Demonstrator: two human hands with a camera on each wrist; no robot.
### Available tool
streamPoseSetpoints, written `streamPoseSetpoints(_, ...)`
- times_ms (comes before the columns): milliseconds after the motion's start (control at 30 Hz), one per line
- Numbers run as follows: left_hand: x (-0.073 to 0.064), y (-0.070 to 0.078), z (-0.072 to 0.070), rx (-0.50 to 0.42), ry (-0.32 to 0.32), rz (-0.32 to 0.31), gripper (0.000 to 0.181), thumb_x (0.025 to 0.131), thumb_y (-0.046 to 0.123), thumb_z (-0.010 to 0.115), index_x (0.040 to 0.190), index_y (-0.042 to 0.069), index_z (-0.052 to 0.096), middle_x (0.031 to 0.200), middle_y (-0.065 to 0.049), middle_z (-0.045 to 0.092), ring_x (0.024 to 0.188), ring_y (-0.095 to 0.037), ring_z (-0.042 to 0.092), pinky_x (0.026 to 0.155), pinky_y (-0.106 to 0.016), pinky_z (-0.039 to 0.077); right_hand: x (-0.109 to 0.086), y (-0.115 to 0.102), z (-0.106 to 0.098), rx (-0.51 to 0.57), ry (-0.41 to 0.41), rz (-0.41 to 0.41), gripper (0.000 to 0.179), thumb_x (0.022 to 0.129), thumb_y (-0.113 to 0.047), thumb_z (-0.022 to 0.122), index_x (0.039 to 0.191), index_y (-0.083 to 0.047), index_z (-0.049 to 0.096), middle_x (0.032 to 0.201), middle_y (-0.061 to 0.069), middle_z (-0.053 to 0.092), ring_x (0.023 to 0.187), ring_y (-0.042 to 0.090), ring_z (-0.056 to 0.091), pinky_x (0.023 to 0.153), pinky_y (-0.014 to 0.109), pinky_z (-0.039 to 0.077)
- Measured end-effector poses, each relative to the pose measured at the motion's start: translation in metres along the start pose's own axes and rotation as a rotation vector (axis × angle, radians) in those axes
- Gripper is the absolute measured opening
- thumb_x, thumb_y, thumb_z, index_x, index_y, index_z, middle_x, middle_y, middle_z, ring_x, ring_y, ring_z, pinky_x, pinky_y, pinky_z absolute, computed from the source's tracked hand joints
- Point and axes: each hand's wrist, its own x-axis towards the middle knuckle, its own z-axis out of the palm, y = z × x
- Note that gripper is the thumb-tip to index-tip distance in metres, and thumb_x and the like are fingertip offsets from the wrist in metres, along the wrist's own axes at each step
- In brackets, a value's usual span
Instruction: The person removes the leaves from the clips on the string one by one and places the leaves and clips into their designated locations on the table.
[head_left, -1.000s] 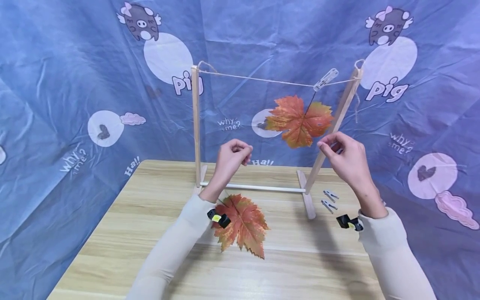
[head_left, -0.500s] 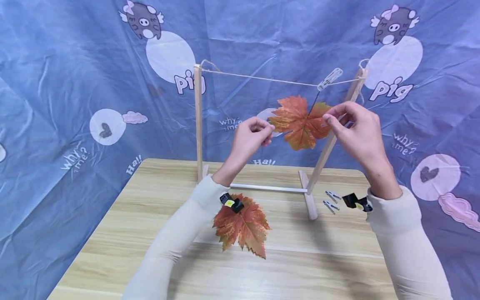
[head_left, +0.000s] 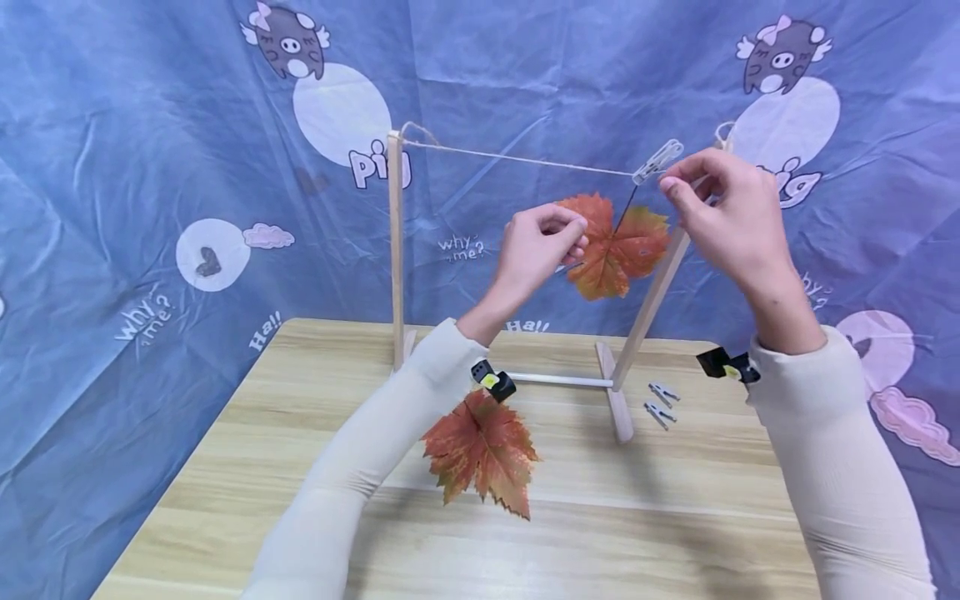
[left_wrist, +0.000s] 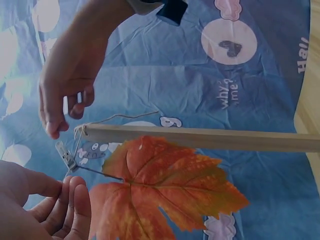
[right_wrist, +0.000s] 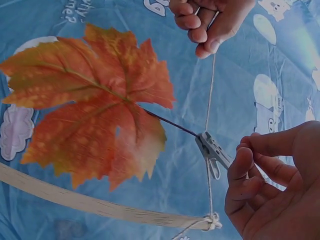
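Note:
An orange-red maple leaf (head_left: 626, 250) hangs by its dark stem from a pale clothespin (head_left: 657, 161), which grips the string (head_left: 517, 157) of a wooden frame. My right hand (head_left: 738, 221) is raised at the clothespin's right side, thumb and forefinger close together with nothing between them; in the right wrist view the fingertips are right at the clothespin's (right_wrist: 214, 152) handle end. My left hand (head_left: 534, 250) is lower, in front of the hanging leaf's left lobe, fingers loosely bent and holding nothing. A second maple leaf (head_left: 483, 458) lies on the table, partly hidden by the left wrist.
Two clothespins (head_left: 662, 414) lie on the wooden table (head_left: 262, 467), right of the frame's foot (head_left: 617, 408). The frame's left post (head_left: 396, 250) and right post (head_left: 652, 308) rise at the back, joined low by a white rod (head_left: 562, 380). Behind hangs a blue printed cloth (head_left: 480, 83).
Both hands have risen toward the string. The right moved up to beside the clothespin, the left up and rightward in front of the hanging leaf. The leaves and clothespins stay in place.

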Motion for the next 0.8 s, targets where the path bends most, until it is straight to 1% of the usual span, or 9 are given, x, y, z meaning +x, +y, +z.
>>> streamPoseSetpoints(167, 0.008, 0.006, 0.010, 0.071, -0.009, 0.021, 0.016, 0.104, 0.013, 0.071, 0.107, -0.002, 0.076, 0.090, -0.014, 0.079, 0.074, -0.017, 0.076, 0.073, -0.032, 0.068, 0.012, -0.001, -0.004, 0.045, -0.019, 0.057, 0.022, 0.101, -0.021, 0.070, 0.112, -0.002, 0.077, 0.075, -0.034, 0.058, 0.059, -0.011, 0.053, 0.052, 0.011, 0.038)
streamPoseSetpoints(267, 0.013, 0.009, 0.015, 0.127, -0.001, 0.041, 0.015, 0.104, 0.014, 0.070, 0.108, 0.001, 0.077, 0.092, -0.011, 0.079, 0.079, -0.019, 0.078, 0.072, -0.025, 0.066, 0.019, -0.001, -0.004, 0.076, -0.020, 0.089, 0.016, 0.101, -0.019, 0.071, 0.111, -0.007, 0.076, 0.078, -0.033, 0.061, 0.055, -0.011, 0.056, 0.049, 0.009, 0.039)
streamPoseSetpoints(367, 0.018, 0.013, 0.020, 0.161, -0.001, 0.057, 0.014, 0.105, 0.014, 0.069, 0.108, 0.003, 0.077, 0.093, -0.010, 0.080, 0.082, -0.019, 0.078, 0.070, -0.018, 0.063, 0.025, -0.002, -0.006, 0.079, -0.015, 0.117, 0.010, 0.100, -0.021, 0.071, 0.108, -0.017, 0.075, 0.089, -0.031, 0.059, 0.056, -0.012, 0.056, 0.048, 0.009, 0.040)
streamPoseSetpoints(467, 0.023, 0.016, 0.024, 0.218, 0.001, 0.063, 0.013, 0.105, 0.016, 0.069, 0.108, 0.006, 0.077, 0.094, -0.006, 0.081, 0.084, -0.015, 0.078, 0.069, -0.014, 0.059, 0.031, -0.003, -0.008, 0.026, -0.014, 0.139, 0.020, 0.099, -0.027, 0.072, 0.116, -0.016, 0.075, 0.099, -0.027, 0.050, 0.063, -0.013, 0.055, 0.055, 0.008, 0.041)
streamPoseSetpoints(533, 0.026, 0.017, 0.027, 0.257, 0.006, 0.067, 0.013, 0.105, 0.017, 0.069, 0.109, 0.008, 0.078, 0.095, -0.004, 0.081, 0.084, -0.011, 0.077, 0.070, -0.012, 0.056, 0.035, -0.003, -0.010, -0.013, -0.030, 0.156, 0.034, 0.099, -0.032, 0.072, 0.126, -0.011, 0.073, 0.105, -0.024, 0.044, 0.067, -0.014, 0.053, 0.060, 0.008, 0.041)
streamPoseSetpoints(567, 0.028, 0.017, 0.028, 0.274, 0.007, 0.067, 0.014, 0.105, 0.018, 0.069, 0.110, 0.009, 0.078, 0.095, -0.003, 0.081, 0.085, -0.009, 0.077, 0.070, -0.012, 0.054, 0.037, -0.002, -0.011, -0.031, -0.048, 0.165, 0.042, 0.099, -0.034, 0.072, 0.132, -0.008, 0.070, 0.110, -0.020, 0.047, 0.067, -0.016, 0.052, 0.061, 0.008, 0.041)
streamPoseSetpoints(667, 0.031, 0.018, 0.033, 0.315, -0.002, 0.057, 0.016, 0.105, 0.020, 0.068, 0.114, 0.011, 0.079, 0.099, -0.001, 0.081, 0.087, -0.003, 0.074, 0.073, -0.010, 0.051, 0.043, 0.000, -0.014, -0.060, -0.132, 0.211, 0.059, 0.101, -0.041, 0.069, 0.147, -0.006, 0.060, 0.134, 0.000, 0.061, 0.063, -0.018, 0.054, 0.062, 0.010, 0.042)
streamPoseSetpoints(733, 0.033, 0.017, 0.035, 0.338, -0.007, 0.060, 0.018, 0.105, 0.020, 0.068, 0.117, 0.012, 0.079, 0.103, 0.000, 0.081, 0.090, -0.002, 0.072, 0.076, -0.009, 0.050, 0.046, 0.003, -0.016, -0.056, -0.194, 0.245, 0.065, 0.102, -0.044, 0.067, 0.154, -0.007, 0.053, 0.151, 0.014, 0.057, 0.058, -0.016, 0.058, 0.056, 0.011, 0.044)
streamPoseSetpoints(800, 0.035, 0.017, 0.038, 0.353, -0.008, 0.061, 0.020, 0.105, 0.020, 0.067, 0.120, 0.012, 0.079, 0.107, 0.002, 0.081, 0.093, 0.000, 0.072, 0.078, -0.008, 0.050, 0.048, 0.005, -0.018, -0.046, -0.244, 0.276, 0.068, 0.104, -0.046, 0.064, 0.158, -0.009, 0.048, 0.160, 0.020, 0.053, 0.056, -0.013, 0.060, 0.052, 0.015, 0.045)
